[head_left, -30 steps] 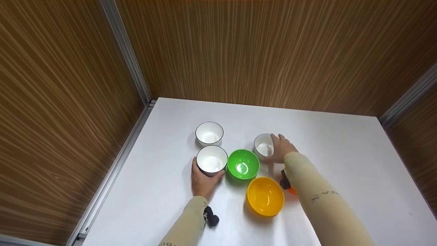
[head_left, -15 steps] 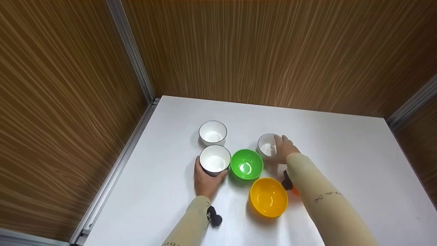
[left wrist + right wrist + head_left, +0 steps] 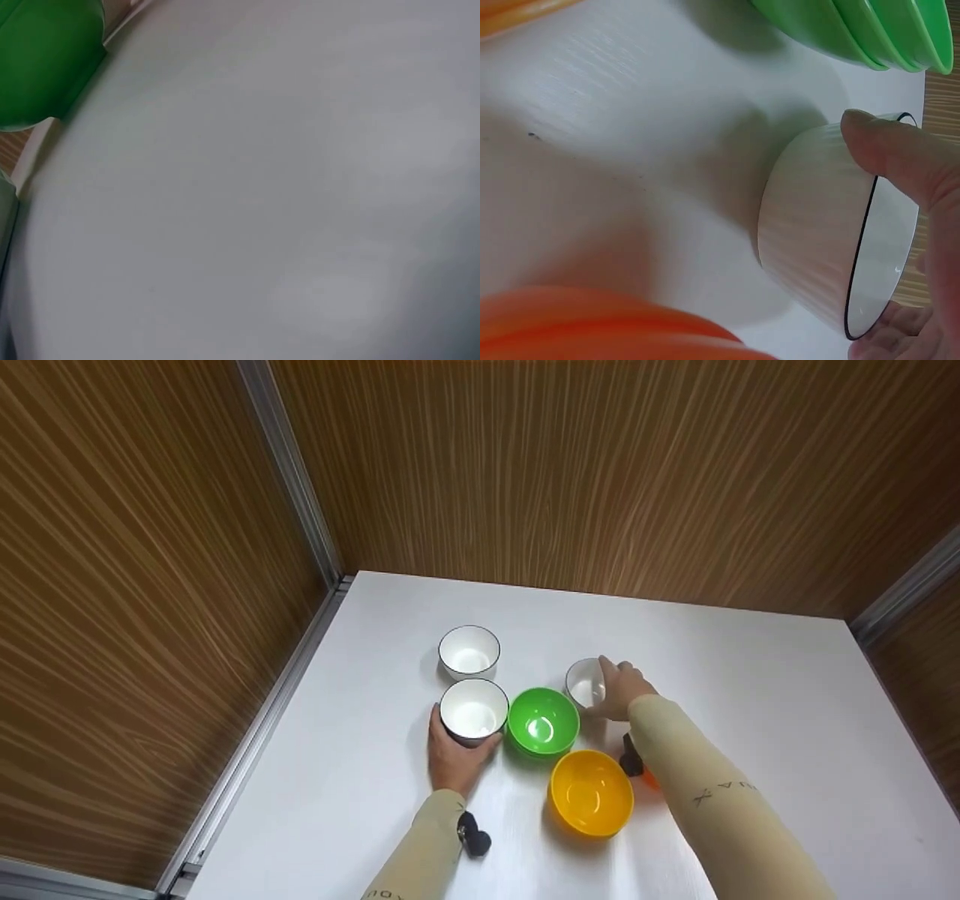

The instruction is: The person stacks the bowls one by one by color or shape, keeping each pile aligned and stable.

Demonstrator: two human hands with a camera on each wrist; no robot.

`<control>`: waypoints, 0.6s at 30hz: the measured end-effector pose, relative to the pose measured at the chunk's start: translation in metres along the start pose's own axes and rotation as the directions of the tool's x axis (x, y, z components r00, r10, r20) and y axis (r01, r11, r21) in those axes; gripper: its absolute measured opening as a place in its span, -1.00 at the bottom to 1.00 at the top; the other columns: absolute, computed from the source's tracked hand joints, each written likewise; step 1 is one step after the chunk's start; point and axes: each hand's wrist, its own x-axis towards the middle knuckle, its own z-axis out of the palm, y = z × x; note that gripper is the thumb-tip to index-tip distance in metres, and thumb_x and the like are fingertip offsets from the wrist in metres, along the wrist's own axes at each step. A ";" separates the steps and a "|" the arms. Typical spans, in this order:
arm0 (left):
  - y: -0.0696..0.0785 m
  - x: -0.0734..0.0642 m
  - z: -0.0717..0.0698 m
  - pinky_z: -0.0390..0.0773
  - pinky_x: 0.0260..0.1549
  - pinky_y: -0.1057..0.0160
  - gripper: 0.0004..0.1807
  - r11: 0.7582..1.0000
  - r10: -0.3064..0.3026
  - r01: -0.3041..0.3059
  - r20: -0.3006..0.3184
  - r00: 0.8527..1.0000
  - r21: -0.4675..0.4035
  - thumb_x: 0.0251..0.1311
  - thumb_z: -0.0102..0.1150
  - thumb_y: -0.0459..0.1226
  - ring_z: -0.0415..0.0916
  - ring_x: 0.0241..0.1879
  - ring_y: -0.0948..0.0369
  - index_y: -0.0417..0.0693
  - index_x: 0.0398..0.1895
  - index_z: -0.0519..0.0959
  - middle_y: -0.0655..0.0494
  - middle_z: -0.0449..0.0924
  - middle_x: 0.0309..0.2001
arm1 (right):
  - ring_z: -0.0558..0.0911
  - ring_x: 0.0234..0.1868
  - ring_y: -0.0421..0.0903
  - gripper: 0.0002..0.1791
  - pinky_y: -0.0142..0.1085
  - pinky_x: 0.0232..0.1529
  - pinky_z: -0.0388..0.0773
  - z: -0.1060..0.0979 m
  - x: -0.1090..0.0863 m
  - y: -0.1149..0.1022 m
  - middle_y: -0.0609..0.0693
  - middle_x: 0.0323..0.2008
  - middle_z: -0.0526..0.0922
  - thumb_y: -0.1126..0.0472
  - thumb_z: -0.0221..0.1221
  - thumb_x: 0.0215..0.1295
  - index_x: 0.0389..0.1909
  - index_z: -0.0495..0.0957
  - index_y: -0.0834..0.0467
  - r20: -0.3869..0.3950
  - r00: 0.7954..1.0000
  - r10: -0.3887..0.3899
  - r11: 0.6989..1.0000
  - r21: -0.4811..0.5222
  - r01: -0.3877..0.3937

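Observation:
In the head view my left hand (image 3: pixel 456 757) grips a white bowl (image 3: pixel 474 709) with a dark rim, fingers and thumb around its near side. My right hand (image 3: pixel 621 691) holds another white bowl (image 3: pixel 583 682) by its right side. The right wrist view shows the thumb pressed on that bowl's outer wall (image 3: pixel 810 217) and fingertips at the opposite side. Whether its base touches the table cannot be told. Between the two hands stands a stack of green bowls (image 3: pixel 541 724), touching or nearly touching the left bowl. The left hand is outside the left wrist view.
A third white bowl (image 3: pixel 469 651) stands just behind the left hand's bowl. Nearer me is a yellow bowl (image 3: pixel 591 793). Orange bowls (image 3: pixel 607 330), partly hidden by the right sleeve in the head view, sit close to the right wrist. Wood-grain panels (image 3: pixel 562 472) enclose the white table (image 3: pixel 322 750).
The head view has shifted slightly. My right hand's white bowl has come a little toward me over the last half second. The left hand keeps its hold, seemingly still.

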 end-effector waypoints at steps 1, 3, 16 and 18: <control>0.000 0.000 0.000 0.26 0.30 0.04 0.42 1.000 -0.004 0.004 0.000 1.000 0.002 -0.46 0.51 0.29 0.21 0.34 0.00 -0.12 0.48 -0.01 -0.11 0.19 0.39 | 0.18 0.32 0.36 0.36 0.33 0.23 0.18 -0.001 0.000 0.000 0.41 0.35 0.09 -0.33 0.43 -0.20 0.52 -0.12 0.13 0.003 1.000 0.005 1.000 0.004 -0.005; 0.001 0.001 0.001 0.27 0.30 0.03 0.43 1.000 -0.008 0.008 0.000 1.000 0.007 -0.47 0.51 0.30 0.21 0.33 0.00 -0.11 0.48 -0.01 -0.10 0.19 0.39 | 0.19 0.31 0.36 0.40 0.33 0.21 0.20 -0.002 0.000 0.000 0.42 0.35 0.09 -0.34 0.44 -0.24 0.52 -0.14 0.14 0.012 1.000 0.016 1.000 0.013 -0.016; -0.001 0.001 0.002 0.30 0.28 0.04 0.38 0.998 0.060 -0.060 -0.032 0.998 0.018 -0.42 0.53 0.26 0.24 0.31 -0.04 -0.19 0.45 0.02 -0.17 0.23 0.35 | 0.34 0.19 0.32 0.43 0.26 0.19 0.32 -0.012 -0.006 0.001 0.45 0.23 0.22 -0.27 0.48 -0.30 0.48 -0.12 0.28 -0.010 1.000 0.006 0.999 0.040 -0.006; -0.001 0.001 0.002 0.30 0.27 0.04 0.38 0.998 0.067 -0.066 -0.041 0.997 0.013 -0.43 0.54 0.25 0.25 0.31 -0.05 -0.19 0.45 0.03 -0.17 0.24 0.35 | 0.34 0.19 0.32 0.41 0.26 0.19 0.32 -0.017 -0.007 -0.001 0.45 0.23 0.22 -0.26 0.48 -0.28 0.47 -0.12 0.29 -0.027 1.000 -0.004 0.998 0.059 0.005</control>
